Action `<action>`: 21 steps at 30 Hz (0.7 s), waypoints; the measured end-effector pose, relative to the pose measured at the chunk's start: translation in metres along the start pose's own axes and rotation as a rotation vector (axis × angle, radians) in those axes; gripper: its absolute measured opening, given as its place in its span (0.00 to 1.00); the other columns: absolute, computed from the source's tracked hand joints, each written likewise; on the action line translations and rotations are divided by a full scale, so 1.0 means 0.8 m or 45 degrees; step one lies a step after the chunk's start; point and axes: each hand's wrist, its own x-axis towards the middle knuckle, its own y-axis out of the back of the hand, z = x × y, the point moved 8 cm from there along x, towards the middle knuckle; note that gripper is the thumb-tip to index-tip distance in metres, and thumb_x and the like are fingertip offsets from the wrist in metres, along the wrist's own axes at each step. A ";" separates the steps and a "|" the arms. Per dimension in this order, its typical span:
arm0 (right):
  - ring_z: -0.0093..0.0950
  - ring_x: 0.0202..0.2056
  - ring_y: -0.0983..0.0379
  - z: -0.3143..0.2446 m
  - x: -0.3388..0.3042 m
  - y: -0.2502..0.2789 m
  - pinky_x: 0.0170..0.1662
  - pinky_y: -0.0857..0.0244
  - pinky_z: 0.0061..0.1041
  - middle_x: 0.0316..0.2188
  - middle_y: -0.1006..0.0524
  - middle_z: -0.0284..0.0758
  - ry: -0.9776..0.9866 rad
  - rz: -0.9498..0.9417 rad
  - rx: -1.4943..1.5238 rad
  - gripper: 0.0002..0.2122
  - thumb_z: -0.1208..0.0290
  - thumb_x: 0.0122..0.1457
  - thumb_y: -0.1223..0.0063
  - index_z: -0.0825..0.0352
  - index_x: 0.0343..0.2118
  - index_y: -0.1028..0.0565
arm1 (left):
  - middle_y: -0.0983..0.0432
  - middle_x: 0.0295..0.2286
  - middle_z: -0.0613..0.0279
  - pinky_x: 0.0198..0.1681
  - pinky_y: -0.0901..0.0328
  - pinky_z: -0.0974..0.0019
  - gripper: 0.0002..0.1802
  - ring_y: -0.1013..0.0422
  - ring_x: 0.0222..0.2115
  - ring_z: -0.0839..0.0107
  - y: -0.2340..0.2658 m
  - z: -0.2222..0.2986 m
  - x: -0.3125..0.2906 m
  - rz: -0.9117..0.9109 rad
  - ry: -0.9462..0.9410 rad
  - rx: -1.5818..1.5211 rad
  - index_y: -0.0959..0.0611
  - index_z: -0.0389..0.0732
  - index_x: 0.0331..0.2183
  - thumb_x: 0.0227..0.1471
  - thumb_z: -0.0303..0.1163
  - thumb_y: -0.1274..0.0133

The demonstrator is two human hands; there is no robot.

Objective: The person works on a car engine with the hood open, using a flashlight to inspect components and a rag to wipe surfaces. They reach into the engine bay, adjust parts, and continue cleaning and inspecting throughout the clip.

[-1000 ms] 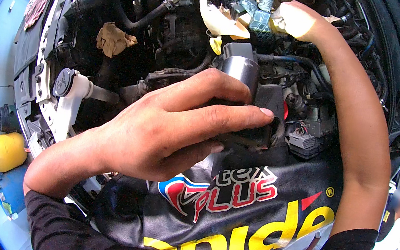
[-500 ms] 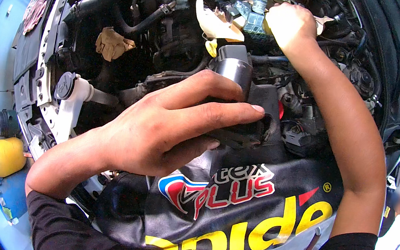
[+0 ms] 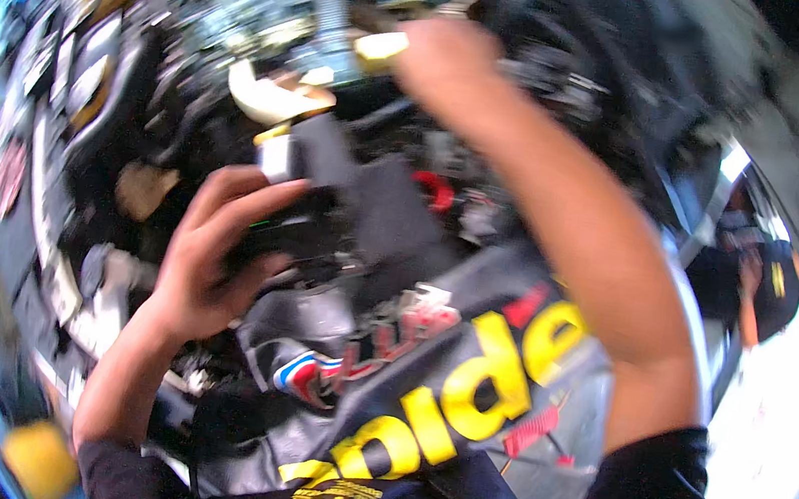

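Motion smears the view. My left hand (image 3: pixel 207 255) is low over the car's engine bay, its thumb and fingers spread apart. Its fingertips are beside a short silver cylinder (image 3: pixel 275 156) and a dark block-shaped part (image 3: pixel 330 150); contact is unclear. Farther ahead, my right hand (image 3: pixel 450 59) is closed at the far end of my stretched arm, by a grey ribbed hose (image 3: pixel 332 13). A bright yellowish patch (image 3: pixel 382 48) shows at its fingers, and what it grips is hidden. Crumpled cream paper or cloth (image 3: pixel 263 95) lies between the hands.
A black fender cover (image 3: pixel 381 389) with large yellow print drapes the near edge. Brown crumpled paper (image 3: pixel 145 189) sits at left; a red ring (image 3: pixel 432 191) shows near the middle. Low left is a yellow container (image 3: pixel 39 460). Another person (image 3: pixel 760 272) stands far right.
The view has swung, so the engine bay appears shifted left and blurred. My left hand has drawn back from the dark block, with its thumb wider apart. My right hand stays beside the ribbed hose.
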 end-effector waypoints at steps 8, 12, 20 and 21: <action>0.43 0.44 0.18 0.034 -0.060 0.006 0.49 0.23 0.40 0.40 0.16 0.48 -0.535 0.162 0.792 0.09 0.73 0.57 0.43 0.69 0.37 0.16 | 0.31 0.54 0.48 0.65 0.46 0.55 0.34 0.36 0.58 0.53 -0.004 0.016 -0.008 0.066 0.001 0.141 0.25 0.35 0.59 0.48 0.26 0.41; 0.45 0.43 0.17 0.026 -0.066 0.010 0.47 0.23 0.41 0.37 0.17 0.52 -0.494 0.204 0.897 0.09 0.74 0.53 0.40 0.73 0.35 0.17 | 0.31 0.54 0.50 0.65 0.46 0.55 0.35 0.36 0.59 0.53 0.001 0.026 -0.005 0.123 -0.008 0.148 0.25 0.36 0.59 0.47 0.26 0.41; 0.46 0.39 0.17 0.013 -0.070 0.027 0.44 0.22 0.41 0.35 0.18 0.56 -0.400 0.300 1.034 0.09 0.77 0.49 0.39 0.75 0.34 0.18 | 0.32 0.55 0.51 0.64 0.44 0.53 0.35 0.36 0.58 0.54 0.017 0.103 -0.003 0.110 -0.049 0.321 0.26 0.35 0.60 0.54 0.40 0.39; 0.46 0.39 0.17 0.016 -0.075 0.026 0.43 0.22 0.41 0.33 0.17 0.56 -0.442 0.318 1.230 0.09 0.77 0.49 0.39 0.74 0.33 0.18 | 0.32 0.55 0.50 0.64 0.44 0.52 0.35 0.36 0.58 0.54 0.018 0.117 -0.005 0.127 -0.057 0.346 0.26 0.35 0.60 0.55 0.41 0.39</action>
